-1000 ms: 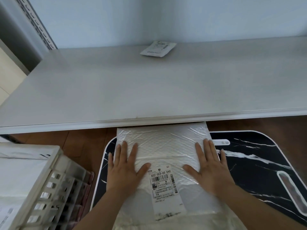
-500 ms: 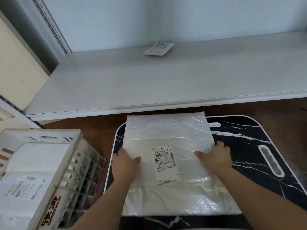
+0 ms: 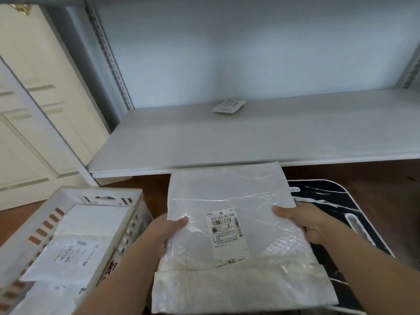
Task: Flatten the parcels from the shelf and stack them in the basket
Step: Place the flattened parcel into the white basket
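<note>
A white bubble-mailer parcel (image 3: 231,201), shipping label (image 3: 228,235) facing up, is held flat in front of the white shelf (image 3: 250,137), its far edge reaching the shelf's front lip. The left hand (image 3: 167,231) grips the parcel's left edge, thumb on top and fingers curled beneath; the right hand (image 3: 302,220) grips the right edge the same way. The mailer's open flap hangs toward the person. Under the parcel, to its right, lies a black marbled board (image 3: 336,201) on a wooden floor (image 3: 363,173). Left of the parcel stands a white slotted basket (image 3: 75,196) holding flattened white parcels (image 3: 91,226). Beyond the parcel, a small white packet (image 3: 229,106) rests near the shelf's back wall. Cream panelled doors (image 3: 34,105) stand left of the shelf.
</note>
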`<state>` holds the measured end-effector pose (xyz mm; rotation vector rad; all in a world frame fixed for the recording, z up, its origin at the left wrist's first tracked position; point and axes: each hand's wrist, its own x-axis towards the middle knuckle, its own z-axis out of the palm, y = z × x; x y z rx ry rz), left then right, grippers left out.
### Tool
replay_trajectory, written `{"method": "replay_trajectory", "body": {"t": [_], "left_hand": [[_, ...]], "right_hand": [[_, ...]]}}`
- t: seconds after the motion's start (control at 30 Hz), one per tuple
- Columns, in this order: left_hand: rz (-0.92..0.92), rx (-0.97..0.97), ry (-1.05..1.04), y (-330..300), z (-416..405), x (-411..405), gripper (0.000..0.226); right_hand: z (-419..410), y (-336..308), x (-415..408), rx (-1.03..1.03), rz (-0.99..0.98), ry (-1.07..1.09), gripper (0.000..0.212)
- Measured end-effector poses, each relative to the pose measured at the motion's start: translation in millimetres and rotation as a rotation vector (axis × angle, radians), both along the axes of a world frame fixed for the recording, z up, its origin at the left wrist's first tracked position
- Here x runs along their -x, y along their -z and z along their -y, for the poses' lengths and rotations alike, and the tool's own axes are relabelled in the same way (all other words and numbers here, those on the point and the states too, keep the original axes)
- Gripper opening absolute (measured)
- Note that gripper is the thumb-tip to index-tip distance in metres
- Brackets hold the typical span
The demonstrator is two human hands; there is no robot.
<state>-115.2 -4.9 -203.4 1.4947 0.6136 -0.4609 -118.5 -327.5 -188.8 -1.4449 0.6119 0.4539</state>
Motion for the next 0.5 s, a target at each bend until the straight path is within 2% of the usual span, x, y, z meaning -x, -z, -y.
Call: {"method": "replay_trajectory", "body": {"t": [0.07, 0.2, 0.37, 0.43, 0.5], "left_hand": [[0.077, 0.0, -0.011, -14.8, -13.0, 8.8, 0.034], [0.263, 0.038, -0.013, -53.1, -42.5, 18.7, 0.021], [0.371, 0.028, -0.037, -92.1, -89.6, 19.3, 0.04], [0.386, -0.097, -0.049, -100.7, -111.9, 16.0, 0.045], [0.425, -0.325, -0.067, -107.7, -132.5, 13.4, 0.038]], "right_hand": [[-12.0, -13.5, 4.1, -0.04, 0.024, -0.08, 0.033], [-44.0, -38.2, 0.6, -0.029, 0.131, -0.168, 0.042], [-89.2, -61.9, -13.4, -0.02, 0.275, -0.204, 0.034], [-110.0, -67.4, -20.9, 0.001, 0.331, -0.23, 0.033], [-135.6, -71.2, -31.2, 0.048, 0.399, -0.249, 0.03]]}}
